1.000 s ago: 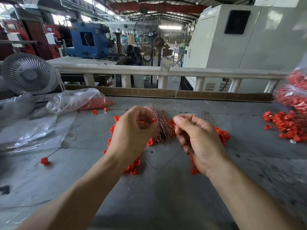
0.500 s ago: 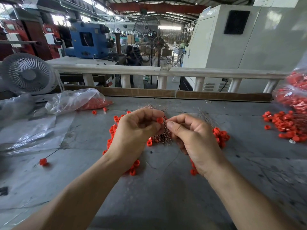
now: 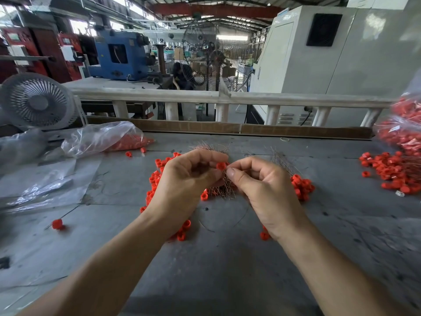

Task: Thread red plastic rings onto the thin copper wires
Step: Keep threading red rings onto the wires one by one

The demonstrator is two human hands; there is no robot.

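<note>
Red plastic ring (image 3: 220, 166) pinched in my left hand (image 3: 182, 185), raised over copper wire pile (image 3: 224, 187), bore toward right. My right hand (image 3: 259, 188) just beside ring, thumb and forefinger pinching; wire too thin to see. Loose rings (image 3: 300, 187) on grey bench (image 3: 227, 258).

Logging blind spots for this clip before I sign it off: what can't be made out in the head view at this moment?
- Wire in the right hand: too thin to see; whether it has entered the red ring pinched by the left hand cannot be told.
- Copper wire bundle: mostly hidden behind both hands.
- Bag of rings at right: cut off by the frame edge.
- Loose rings under the left wrist: partly covered.
</note>
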